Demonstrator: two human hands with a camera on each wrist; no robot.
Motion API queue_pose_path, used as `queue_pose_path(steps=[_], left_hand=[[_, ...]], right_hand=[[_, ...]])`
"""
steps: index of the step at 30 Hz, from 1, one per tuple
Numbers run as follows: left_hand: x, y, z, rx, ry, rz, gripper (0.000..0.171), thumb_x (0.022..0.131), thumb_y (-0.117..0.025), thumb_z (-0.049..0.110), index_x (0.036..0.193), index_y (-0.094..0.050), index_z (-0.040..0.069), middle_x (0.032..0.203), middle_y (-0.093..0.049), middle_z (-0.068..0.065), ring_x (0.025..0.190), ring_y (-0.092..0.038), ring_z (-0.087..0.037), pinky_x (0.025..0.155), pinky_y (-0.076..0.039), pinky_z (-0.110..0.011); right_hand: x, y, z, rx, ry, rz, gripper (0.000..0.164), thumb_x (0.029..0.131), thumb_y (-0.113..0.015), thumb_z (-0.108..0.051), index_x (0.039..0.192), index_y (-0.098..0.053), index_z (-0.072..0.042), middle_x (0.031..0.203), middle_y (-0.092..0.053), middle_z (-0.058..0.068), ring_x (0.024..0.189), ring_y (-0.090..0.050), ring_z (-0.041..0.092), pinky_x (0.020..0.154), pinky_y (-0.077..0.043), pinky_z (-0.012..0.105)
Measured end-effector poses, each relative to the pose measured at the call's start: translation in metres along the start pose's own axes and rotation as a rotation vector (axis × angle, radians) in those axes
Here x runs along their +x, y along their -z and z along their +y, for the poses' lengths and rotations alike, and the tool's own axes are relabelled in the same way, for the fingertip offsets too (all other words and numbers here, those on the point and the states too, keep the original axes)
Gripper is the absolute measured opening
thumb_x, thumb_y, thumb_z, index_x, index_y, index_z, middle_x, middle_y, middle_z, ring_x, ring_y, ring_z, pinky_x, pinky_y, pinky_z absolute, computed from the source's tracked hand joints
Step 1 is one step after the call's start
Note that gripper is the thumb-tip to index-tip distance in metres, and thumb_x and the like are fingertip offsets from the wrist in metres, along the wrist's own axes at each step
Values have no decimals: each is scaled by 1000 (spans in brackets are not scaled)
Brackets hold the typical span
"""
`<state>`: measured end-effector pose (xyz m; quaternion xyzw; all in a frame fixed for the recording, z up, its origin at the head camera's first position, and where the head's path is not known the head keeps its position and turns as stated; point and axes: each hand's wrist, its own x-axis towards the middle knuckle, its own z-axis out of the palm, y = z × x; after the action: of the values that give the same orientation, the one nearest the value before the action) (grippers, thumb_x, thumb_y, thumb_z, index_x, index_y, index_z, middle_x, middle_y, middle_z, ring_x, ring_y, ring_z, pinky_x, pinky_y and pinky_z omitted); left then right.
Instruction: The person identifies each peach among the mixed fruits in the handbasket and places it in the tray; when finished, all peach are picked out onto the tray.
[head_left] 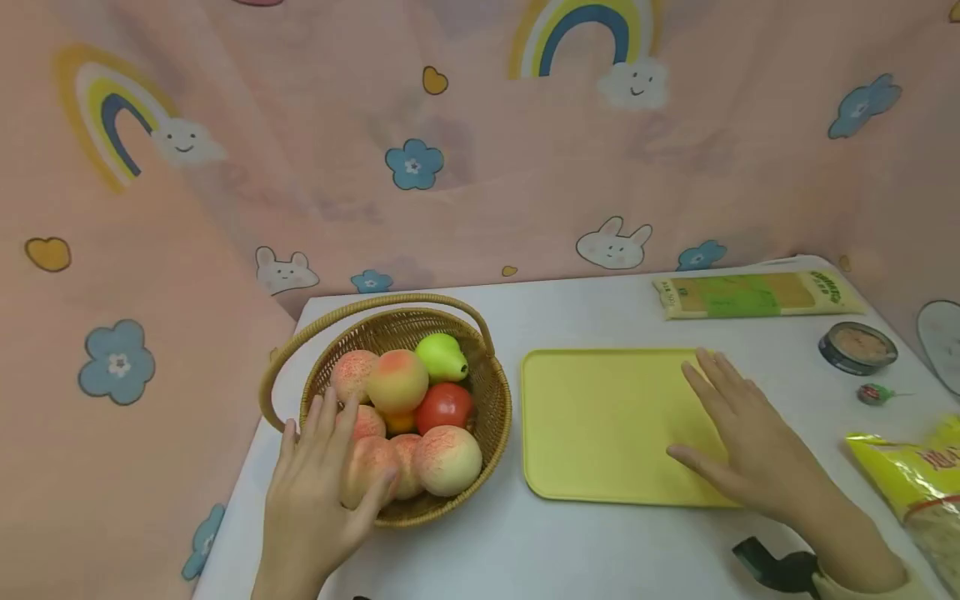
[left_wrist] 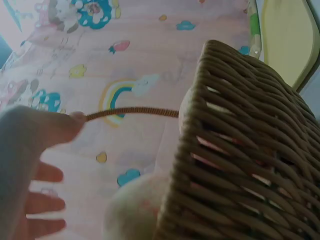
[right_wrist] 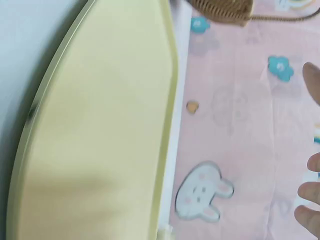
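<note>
A wicker basket (head_left: 498, 400) with a tall handle holds several peaches (head_left: 447, 460), a green pear (head_left: 441, 358) and a red fruit (head_left: 444, 407). An orange fruit partly shows beneath them. Over the basket's near left side is my left hand (head_left: 318, 496), its fingers extended and holding nothing; in the left wrist view the woven wall (left_wrist: 245, 145) fills the right part. My right hand (head_left: 750, 442) hovers with spread fingers above the right side of a yellow tray (head_left: 600, 425). Nothing is in its grasp, and it covers the tray's right edge.
Behind the tray lies a long packet of noodles (head_left: 757, 295). To the right are an open round tin (head_left: 857, 347), a small red and green item (head_left: 874, 394) and a yellow bag (head_left: 911, 475). A patterned pink cloth (head_left: 487, 208) hangs behind the white table (head_left: 480, 550).
</note>
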<state>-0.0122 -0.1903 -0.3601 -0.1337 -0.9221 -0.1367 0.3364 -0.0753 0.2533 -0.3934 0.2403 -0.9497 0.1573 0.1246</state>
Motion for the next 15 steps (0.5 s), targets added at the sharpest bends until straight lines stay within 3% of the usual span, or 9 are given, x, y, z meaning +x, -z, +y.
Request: queue_pose_path(steps=[3,6,10,13,15], left_hand=[[-10,-1,-7,-111,-32,145,66,93,-49,51,130,-54,-2,140,-48,-22,135,-42,-29,119,-21,-40],[-21,-3,-14,-175,-44,292,62,92,-56,45,122,-58,-9,135,-50,-28,134,-43,-28,118,-24,-37],[-36,-4,-28,-237,50,466,61,89,-62,42,116,-59,-13,130,-52,-32,131,-47,-27,116,-28,-36],[-47,-5,-46,-320,161,508,53,87,-67,29,116,-58,-14,132,-51,-30,131,-47,-25,115,-30,-32],[-52,-7,-60,-418,214,467,45,85,-67,11,119,-55,-16,136,-49,-26,133,-45,-22,114,-31,-28]], right_hand=[[10,-1,-15,108,49,-4,95,78,-75,-38,152,-21,-11,158,-18,15,148,-9,24,118,1,21],[22,-2,-30,191,82,-26,94,79,-76,-33,152,-20,-15,158,-20,10,147,-12,19,112,-1,8],[41,-6,-51,289,143,-61,91,80,-76,-29,152,-22,-15,158,-22,8,146,-15,16,110,-5,4],[59,-9,-65,344,198,-91,88,81,-75,-29,151,-23,-14,157,-24,6,145,-20,18,111,-9,5],[72,-11,-75,382,235,-120,86,83,-73,-29,151,-24,-15,157,-24,6,144,-23,21,113,-13,10]])
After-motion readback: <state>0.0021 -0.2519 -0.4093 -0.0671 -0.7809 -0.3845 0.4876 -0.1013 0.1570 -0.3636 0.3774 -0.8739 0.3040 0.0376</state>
